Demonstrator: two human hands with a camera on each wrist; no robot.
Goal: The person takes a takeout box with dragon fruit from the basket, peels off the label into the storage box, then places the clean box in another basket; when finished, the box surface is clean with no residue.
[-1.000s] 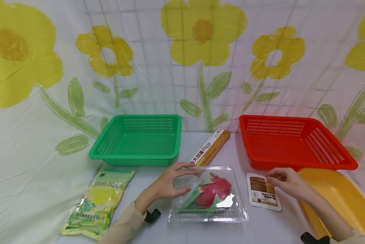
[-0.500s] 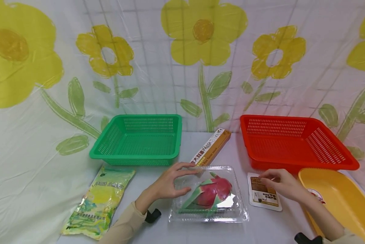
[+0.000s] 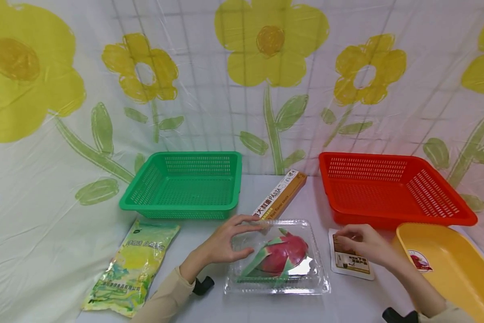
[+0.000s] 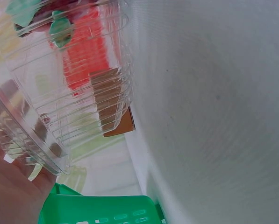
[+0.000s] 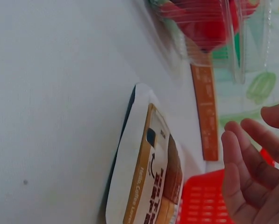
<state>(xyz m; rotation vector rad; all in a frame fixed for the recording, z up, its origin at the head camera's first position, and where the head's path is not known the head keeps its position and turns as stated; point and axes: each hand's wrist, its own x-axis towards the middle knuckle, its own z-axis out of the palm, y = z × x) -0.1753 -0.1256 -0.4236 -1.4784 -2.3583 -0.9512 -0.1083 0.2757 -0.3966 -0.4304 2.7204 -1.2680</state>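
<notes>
A clear plastic box (image 3: 276,282) with a red and green dragon fruit (image 3: 284,253) inside lies at the middle front. My left hand (image 3: 227,242) rests on the box's left side, fingers spread; the left wrist view has this hand (image 4: 17,186) at the box's rim. Above a small white and brown pouch (image 3: 351,260), my right hand (image 3: 365,242) hovers with bent, relaxed fingers. In the right wrist view the hand (image 5: 258,172) holds nothing, apart from the pouch (image 5: 148,172).
A green basket (image 3: 181,208) stands back left, a red basket (image 3: 395,217) back right. The pasta box (image 3: 282,195) lies between them, its near end by the clear box. A yellow-green bag (image 3: 133,269) lies left; a yellow tray (image 3: 448,255) sits at right.
My right hand has shifted left over the pouch, uncovering the round label on the yellow tray. My left hand has stayed in place on the clear box.
</notes>
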